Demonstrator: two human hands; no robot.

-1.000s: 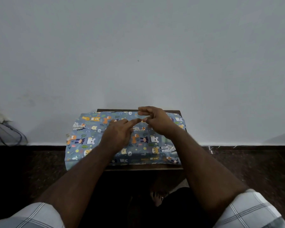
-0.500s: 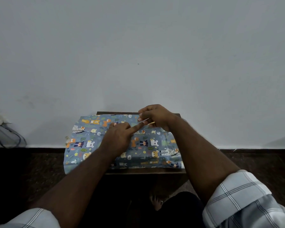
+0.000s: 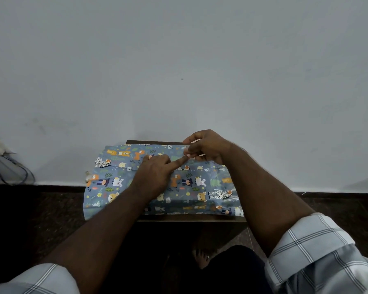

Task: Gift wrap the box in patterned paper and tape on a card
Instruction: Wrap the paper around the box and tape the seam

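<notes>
You face a plain, pale grey-white wall (image 3: 179, 60) that fills the upper half of your view, evenly and dimly lit, with one small dark speck (image 3: 181, 79) near its middle and faint smudges low on the left. Where it meets the ground, a thin light strip runs along the base. Below that, the floor (image 3: 338, 209) is dark, speckled stone, almost black toward the left. A small dark wooden desk (image 3: 191, 218) stands against the wall in front of you. At the far left edge, a whitish bundle with looping dark cords (image 3: 11, 172) rests by the wall.
</notes>
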